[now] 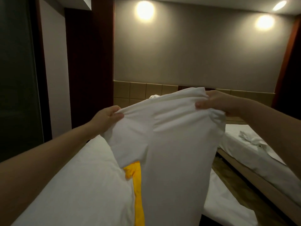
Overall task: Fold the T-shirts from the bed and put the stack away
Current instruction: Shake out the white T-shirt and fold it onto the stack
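Grey wall (pixel 187 51) fills the space beyond the hands, lit by two round lamps (pixel 145 9) high above them, with a band of square tan panels (pixel 130 91) running behind the hands at about their height. The left hand (pixel 108 115) pinches the top edge of a white T-shirt (pixel 175 152), thumb on the near side and fingers curled behind the cloth. The right hand (pixel 216 101) grips the same edge, bunching it, and sits a little higher than the left. Between the two hands the shirt is stretched; below them it hangs as a soft, smooth, faintly creased sheet, one short sleeve drooping under the left hand. Beneath the left arm lies a bed (pixel 81 185) in white, lightly wrinkled linen, and on it, under the hanging shirt, a bright yellow garment (pixel 136 181). Under the right arm stands a second bed (pixel 260 157) with a wooden frame, carrying a crumpled white cloth (pixel 250 138).
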